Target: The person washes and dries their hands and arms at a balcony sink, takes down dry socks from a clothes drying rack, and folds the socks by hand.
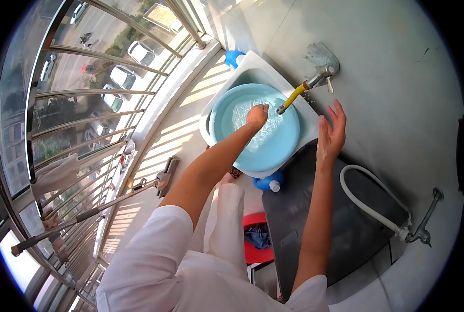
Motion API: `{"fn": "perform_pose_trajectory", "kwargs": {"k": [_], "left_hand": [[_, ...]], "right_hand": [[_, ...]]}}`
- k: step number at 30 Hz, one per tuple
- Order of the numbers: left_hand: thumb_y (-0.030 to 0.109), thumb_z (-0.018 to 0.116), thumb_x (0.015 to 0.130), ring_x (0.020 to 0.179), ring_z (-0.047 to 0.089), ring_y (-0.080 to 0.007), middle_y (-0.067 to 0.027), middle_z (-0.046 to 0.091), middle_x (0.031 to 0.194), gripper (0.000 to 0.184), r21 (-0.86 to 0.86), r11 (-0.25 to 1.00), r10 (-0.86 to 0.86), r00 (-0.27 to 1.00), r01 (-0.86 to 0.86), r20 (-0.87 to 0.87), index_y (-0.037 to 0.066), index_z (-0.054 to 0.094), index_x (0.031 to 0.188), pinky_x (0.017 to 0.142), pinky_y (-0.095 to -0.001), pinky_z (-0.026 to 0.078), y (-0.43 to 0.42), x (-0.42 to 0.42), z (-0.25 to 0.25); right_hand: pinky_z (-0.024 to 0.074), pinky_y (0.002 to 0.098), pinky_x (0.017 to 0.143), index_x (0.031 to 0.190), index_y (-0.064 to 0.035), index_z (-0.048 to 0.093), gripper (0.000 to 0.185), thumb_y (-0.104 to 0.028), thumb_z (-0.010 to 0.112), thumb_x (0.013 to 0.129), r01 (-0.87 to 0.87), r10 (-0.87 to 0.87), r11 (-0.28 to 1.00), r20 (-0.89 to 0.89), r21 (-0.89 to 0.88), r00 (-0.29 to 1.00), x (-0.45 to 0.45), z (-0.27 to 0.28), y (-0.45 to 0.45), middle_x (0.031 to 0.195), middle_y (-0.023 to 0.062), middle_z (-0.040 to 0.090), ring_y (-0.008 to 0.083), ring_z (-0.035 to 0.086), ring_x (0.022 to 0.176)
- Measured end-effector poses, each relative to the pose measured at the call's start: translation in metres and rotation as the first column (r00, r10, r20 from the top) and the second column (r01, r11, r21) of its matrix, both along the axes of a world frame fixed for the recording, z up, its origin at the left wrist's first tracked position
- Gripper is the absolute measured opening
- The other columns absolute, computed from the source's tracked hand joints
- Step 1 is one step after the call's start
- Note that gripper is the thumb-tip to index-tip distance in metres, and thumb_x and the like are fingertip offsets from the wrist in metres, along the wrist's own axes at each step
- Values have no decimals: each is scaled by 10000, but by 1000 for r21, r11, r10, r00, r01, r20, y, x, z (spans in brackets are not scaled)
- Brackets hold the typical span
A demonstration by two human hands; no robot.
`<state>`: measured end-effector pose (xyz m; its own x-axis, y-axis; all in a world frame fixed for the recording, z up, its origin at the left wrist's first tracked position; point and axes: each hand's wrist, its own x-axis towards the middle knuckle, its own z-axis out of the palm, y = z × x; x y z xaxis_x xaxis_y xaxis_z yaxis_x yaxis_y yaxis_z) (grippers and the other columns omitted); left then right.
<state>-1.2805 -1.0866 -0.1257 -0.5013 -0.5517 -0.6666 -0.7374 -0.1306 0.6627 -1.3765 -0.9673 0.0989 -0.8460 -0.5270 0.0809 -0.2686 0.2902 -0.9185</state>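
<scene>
A light blue basin (222,117) with rippling water in it sits in a white sink (253,63). My left hand (257,115) is over the water, its fingers curled closed; what they hold, if anything, is hidden. Just to the right of it, a yellow hose (295,96) with a metal end points down into the basin from a wall tap (323,74). My right hand (332,132) is raised below the tap, fingers spread, touching nothing. Its wrist looks wet.
A dark-topped machine (315,218) stands right of the sink, with a white hose (364,205) beside it. Blue bottles (269,182) are near the sink. Below lies a red tub (254,255) with dark cloth. A mop (164,177) leans by the window railing (102,93).
</scene>
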Motion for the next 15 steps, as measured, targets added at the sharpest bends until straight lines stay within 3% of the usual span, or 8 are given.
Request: {"fn": "perform_pose_trajectory", "kwargs": {"k": [3, 4, 7, 9, 13, 15], "left_hand": [[516, 579, 795, 998, 534, -372, -202, 607, 985, 469, -17, 966, -255, 964, 256, 71, 58, 679, 804, 828, -451, 452, -21, 28, 45], [501, 665, 732, 1081, 476, -370, -175, 555, 1087, 444, -187, 915, -353, 934, 357, 56, 71, 677, 840, 862, -453, 445, -23, 42, 53], [384, 711, 722, 1058, 482, -361, -168, 529, 1093, 403, -333, 918, -256, 963, 214, -86, 95, 632, 991, 916, -426, 411, -33, 86, 83], [326, 707, 729, 1023, 498, -357, -170, 541, 1067, 360, -373, 917, -195, 974, 139, -116, 93, 623, 990, 902, -411, 414, -43, 111, 108], [210, 706, 694, 985, 516, -356, -182, 560, 1035, 210, -360, 930, -147, 976, 80, -161, 71, 648, 840, 865, -397, 416, -59, 141, 151], [190, 716, 677, 1007, 525, -335, -151, 550, 1080, 186, -485, 873, -170, 962, 47, -212, 74, 655, 809, 889, -385, 416, -58, 149, 181]], "right_hand": [[396, 379, 945, 1288, -27, 399, 477, -165, 577, 868, -51, 51, 999, 7, -11, 999, -2, 17, -15, 1273, 148, 463, 266, 466, 1166], [397, 380, 946, 1283, -21, 403, 470, -163, 576, 869, -73, 75, 997, 49, -30, 996, -1, 12, -18, 1270, 152, 464, 266, 466, 1167], [419, 369, 934, 1247, 2, 431, 435, -136, 582, 863, -92, 97, 994, 100, -52, 990, -1, 14, -24, 1250, 155, 473, 263, 472, 1162], [440, 354, 910, 1241, 12, 432, 442, -111, 595, 849, -82, 80, 996, 104, 18, 991, 4, 20, -28, 1227, 153, 487, 253, 484, 1146], [462, 336, 868, 1235, 14, 438, 456, -109, 612, 832, -140, 129, 984, 102, 114, 986, 5, 19, -46, 1213, 148, 498, 237, 524, 1094], [460, 316, 849, 1232, 6, 448, 470, -146, 630, 825, -141, 121, 973, 112, 184, 986, -4, 17, -48, 1238, 143, 487, 226, 547, 1067]]}}
